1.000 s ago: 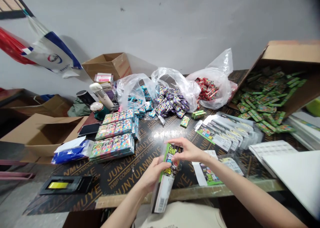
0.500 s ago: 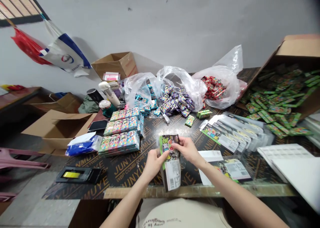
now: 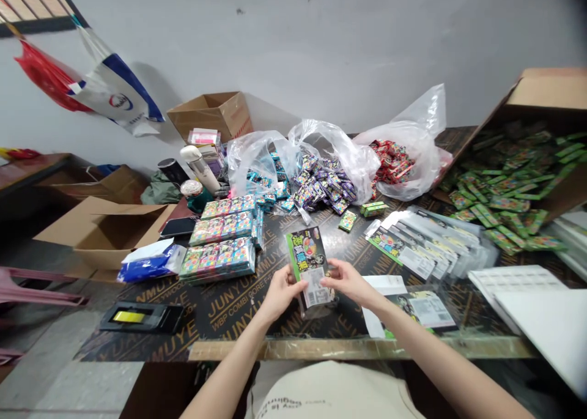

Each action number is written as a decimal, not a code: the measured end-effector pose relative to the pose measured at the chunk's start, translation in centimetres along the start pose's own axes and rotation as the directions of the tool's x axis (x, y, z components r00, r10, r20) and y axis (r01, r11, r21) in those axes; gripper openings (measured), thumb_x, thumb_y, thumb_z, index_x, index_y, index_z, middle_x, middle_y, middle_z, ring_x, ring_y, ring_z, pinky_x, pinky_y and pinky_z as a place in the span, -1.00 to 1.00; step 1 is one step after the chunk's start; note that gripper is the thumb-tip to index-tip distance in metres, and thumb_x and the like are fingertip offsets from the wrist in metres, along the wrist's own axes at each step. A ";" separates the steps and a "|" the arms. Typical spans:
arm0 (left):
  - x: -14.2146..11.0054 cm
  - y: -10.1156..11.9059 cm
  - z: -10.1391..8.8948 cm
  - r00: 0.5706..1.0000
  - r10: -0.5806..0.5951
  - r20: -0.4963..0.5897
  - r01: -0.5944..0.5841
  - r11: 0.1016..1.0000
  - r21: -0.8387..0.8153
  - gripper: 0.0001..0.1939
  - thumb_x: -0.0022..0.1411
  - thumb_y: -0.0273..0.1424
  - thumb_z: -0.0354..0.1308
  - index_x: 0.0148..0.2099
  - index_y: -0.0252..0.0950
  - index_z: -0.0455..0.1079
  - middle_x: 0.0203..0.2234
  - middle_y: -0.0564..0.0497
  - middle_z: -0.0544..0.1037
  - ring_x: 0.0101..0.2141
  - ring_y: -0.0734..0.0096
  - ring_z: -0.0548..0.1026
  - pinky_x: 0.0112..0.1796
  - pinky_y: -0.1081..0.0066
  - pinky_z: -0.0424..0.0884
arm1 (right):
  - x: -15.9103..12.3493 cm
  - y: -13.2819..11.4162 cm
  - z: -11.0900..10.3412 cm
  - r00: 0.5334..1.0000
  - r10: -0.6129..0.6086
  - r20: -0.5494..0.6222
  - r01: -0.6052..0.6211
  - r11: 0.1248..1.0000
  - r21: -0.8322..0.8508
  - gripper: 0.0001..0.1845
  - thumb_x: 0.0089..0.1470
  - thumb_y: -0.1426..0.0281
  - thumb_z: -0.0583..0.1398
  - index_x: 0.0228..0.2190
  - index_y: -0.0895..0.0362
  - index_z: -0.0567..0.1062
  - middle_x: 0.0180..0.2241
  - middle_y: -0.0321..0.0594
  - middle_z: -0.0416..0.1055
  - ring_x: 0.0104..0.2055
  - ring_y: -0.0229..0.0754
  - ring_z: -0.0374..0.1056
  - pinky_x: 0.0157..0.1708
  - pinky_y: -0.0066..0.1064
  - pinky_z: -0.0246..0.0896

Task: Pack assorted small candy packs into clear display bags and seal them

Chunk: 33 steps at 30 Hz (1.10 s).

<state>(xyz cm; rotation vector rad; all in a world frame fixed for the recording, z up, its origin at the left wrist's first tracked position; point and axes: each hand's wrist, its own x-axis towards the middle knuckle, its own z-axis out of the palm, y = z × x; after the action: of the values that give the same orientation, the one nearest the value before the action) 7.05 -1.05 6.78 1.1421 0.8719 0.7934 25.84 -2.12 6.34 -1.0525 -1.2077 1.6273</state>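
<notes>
A printed plastic pouch [image 3: 308, 257], black and green with a pale label block, stands tilted above the table between my two hands. My left hand [image 3: 283, 293] pinches its lower left edge, thumb in front. On the right side my right hand [image 3: 346, 284] grips the edge, its fingers on the front near the label. Whether anything is inside the pouch I cannot tell. Just behind it lies a small green packet [image 3: 347, 221]. More printed pouches [image 3: 403, 248] are fanned out to the right, and another pouch [image 3: 426, 309] lies by my right forearm.
Stacked packet bundles [image 3: 220, 257] stand at left, beside a blue-and-white pack [image 3: 149, 263]. Clear bags hold purple packets [image 3: 323, 183] and red packets [image 3: 392, 162]. A carton of green packets [image 3: 504, 186] lies at right. A black tray [image 3: 140, 318] sits near the front left edge.
The pouch has been raised and turned so its front faces me more squarely. Both hands have shifted from its upper part to its lower sides.
</notes>
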 end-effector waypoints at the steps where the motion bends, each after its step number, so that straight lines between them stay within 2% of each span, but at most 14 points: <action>1: 0.0 -0.2 0.1 0.999 0.023 0.036 -0.023 1.000 0.002 -0.56 -0.05 -0.31 0.27 -0.11 -0.40 0.32 -0.27 -0.11 0.53 -0.31 0.28 0.49 -0.22 0.29 0.39 | 0.2 -0.2 -0.1 0.999 -0.037 -0.031 0.038 0.999 0.022 -0.46 -0.20 0.27 0.31 -0.13 0.16 0.37 -0.32 -0.20 0.49 -0.28 -0.15 0.42 -0.22 -0.27 0.30; 3: 0.2 -0.4 0.4 0.995 0.062 0.073 -0.064 0.998 0.025 -0.57 -0.03 -0.34 0.26 -0.10 -0.39 0.32 -0.22 -0.12 0.51 -0.24 0.25 0.47 -0.12 0.26 0.34 | 0.4 -0.6 -0.2 0.987 -0.108 -0.117 0.112 0.993 0.030 -0.49 -0.17 0.26 0.29 -0.14 0.16 0.38 -0.25 -0.16 0.48 -0.21 -0.14 0.40 -0.13 -0.23 0.26; 6: 0.4 0.1 0.8 0.993 0.115 0.002 -0.115 0.992 0.055 -0.60 0.03 -0.33 0.21 -0.07 -0.37 0.31 -0.17 -0.12 0.49 -0.17 0.23 0.45 -0.08 0.27 0.30 | 0.4 -1.0 0.2 0.969 -0.160 -0.190 0.162 0.987 -0.008 -0.55 -0.16 0.23 0.29 -0.21 0.17 0.43 -0.22 -0.14 0.47 -0.18 -0.11 0.38 -0.09 -0.24 0.23; 10: 0.1 0.8 1.6 0.992 0.118 -0.042 -0.116 0.992 0.046 -0.63 0.06 -0.30 0.18 -0.10 -0.36 0.33 -0.19 -0.11 0.50 -0.17 0.23 0.44 -0.09 0.29 0.30 | -0.1 -1.9 1.3 0.935 -0.117 -0.336 0.159 0.982 0.099 -0.52 0.03 0.07 0.07 -0.14 0.13 0.41 -0.21 -0.16 0.46 -0.16 -0.13 0.37 -0.14 -0.28 0.26; 13: -0.6 1.0 2.4 0.997 0.074 -0.034 -0.074 0.997 -0.004 -0.60 0.00 -0.26 0.23 -0.12 -0.35 0.37 -0.21 -0.09 0.52 -0.18 0.21 0.45 -0.09 0.28 0.30 | -0.5 -2.8 2.1 0.894 -0.094 -0.439 0.180 0.971 0.158 -0.53 0.07 0.07 0.00 -0.25 0.15 0.48 -0.27 -0.14 0.47 -0.18 -0.11 0.38 -0.16 -0.28 0.28; 15: -1.0 1.1 2.8 0.997 0.041 -0.062 -0.046 0.997 -0.068 -0.58 -0.02 -0.23 0.23 -0.12 -0.34 0.39 -0.22 -0.09 0.53 -0.18 0.22 0.45 -0.11 0.29 0.30 | -0.6 -3.2 2.5 0.888 -0.095 -0.451 0.190 0.967 0.170 -0.65 0.02 0.16 0.08 -0.35 0.16 0.50 -0.33 -0.13 0.49 -0.20 -0.09 0.38 -0.16 -0.26 0.28; 19: -0.7 2.1 2.7 0.980 -0.110 -0.167 0.066 0.966 -0.251 -0.60 0.02 -0.15 0.16 -0.21 -0.38 0.46 -0.28 -0.11 0.56 -0.27 0.24 0.48 -0.27 0.36 0.36 | -0.8 -3.4 2.7 0.923 -0.062 -0.380 0.165 0.955 0.245 -0.85 -0.09 0.33 0.17 -0.43 0.13 0.46 -0.40 -0.17 0.50 -0.30 -0.11 0.42 -0.17 -0.23 0.27; 22: -0.2 3.2 2.3 0.977 -0.171 -0.128 0.133 0.955 -0.266 -0.70 -0.02 -0.28 0.21 -0.28 -0.39 0.49 -0.30 -0.13 0.57 -0.30 0.25 0.49 -0.33 0.40 0.37 | -1.0 -3.4 2.2 0.921 -0.119 -0.371 0.194 0.966 0.171 -0.86 -0.09 0.36 0.19 -0.40 0.12 0.46 -0.37 -0.19 0.50 -0.34 -0.14 0.43 -0.20 -0.25 0.28; 24: -0.2 3.9 2.3 0.985 -0.126 -0.120 0.102 0.977 -0.188 -0.72 -0.03 -0.34 0.22 -0.24 -0.38 0.49 -0.31 -0.14 0.57 -0.28 0.23 0.50 -0.27 0.34 0.37 | -1.4 -3.3 1.4 0.904 -0.192 -0.382 0.217 0.976 0.022 -0.83 -0.07 0.34 0.20 -0.37 0.12 0.49 -0.35 -0.17 0.51 -0.32 -0.12 0.43 -0.23 -0.25 0.29; 25: -0.4 4.2 2.4 0.988 -0.063 -0.140 0.048 0.993 -0.111 -0.72 -0.02 -0.34 0.22 -0.23 -0.35 0.49 -0.30 -0.13 0.57 -0.26 0.21 0.49 -0.22 0.29 0.37 | -1.6 -3.2 1.0 0.892 -0.241 -0.382 0.232 0.970 -0.071 -0.82 -0.05 0.33 0.20 -0.35 0.12 0.51 -0.33 -0.16 0.51 -0.28 -0.10 0.43 -0.22 -0.24 0.29; 27: -0.9 4.7 2.7 0.977 0.127 -0.173 -0.108 0.988 0.113 -0.74 -0.02 -0.33 0.24 -0.23 -0.27 0.51 -0.27 -0.10 0.56 -0.20 0.18 0.47 -0.10 0.24 0.31 | -2.2 -3.1 0.2 0.873 -0.355 -0.334 0.275 0.924 -0.264 -0.81 -0.03 0.33 0.19 -0.33 0.09 0.54 -0.29 -0.16 0.51 -0.20 -0.08 0.41 -0.15 -0.21 0.27; 29: -1.4 5.0 3.1 0.948 0.288 -0.134 -0.232 0.916 0.328 -0.78 -0.06 -0.34 0.27 -0.27 -0.18 0.53 -0.24 -0.06 0.55 -0.17 0.18 0.45 -0.04 0.24 0.26 | -2.8 -3.0 -0.4 0.869 -0.440 -0.227 0.328 0.855 -0.401 -0.80 -0.01 0.34 0.18 -0.30 0.04 0.55 -0.24 -0.19 0.51 -0.14 -0.07 0.40 -0.08 -0.18 0.24; 31: -1.7 5.4 3.3 0.936 0.344 -0.075 -0.279 0.855 0.438 -0.83 -0.06 -0.34 0.28 -0.32 -0.15 0.54 -0.26 -0.06 0.56 -0.19 0.19 0.46 -0.05 0.26 0.27 | -3.3 -3.2 -0.7 0.873 -0.466 -0.147 0.354 0.810 -0.467 -0.79 0.00 0.34 0.18 -0.28 0.02 0.55 -0.23 -0.20 0.50 -0.14 -0.07 0.40 -0.06 -0.18 0.24; 33: -1.6 5.7 3.3 0.938 0.344 -0.053 -0.277 0.831 0.483 -0.88 -0.02 -0.34 0.25 -0.35 -0.17 0.54 -0.31 -0.06 0.57 -0.24 0.20 0.48 -0.10 0.27 0.30 | -3.5 -3.5 -0.7 0.878 -0.461 -0.131 0.340 0.792 -0.507 -0.79 0.00 0.34 0.18 -0.28 0.02 0.55 -0.24 -0.20 0.51 -0.18 -0.08 0.42 -0.11 -0.21 0.28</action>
<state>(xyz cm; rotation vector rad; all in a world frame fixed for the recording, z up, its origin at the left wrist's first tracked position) 8.75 -2.53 13.14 1.7086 1.0423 0.9663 28.00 -4.57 10.16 -1.1476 -1.5697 0.8534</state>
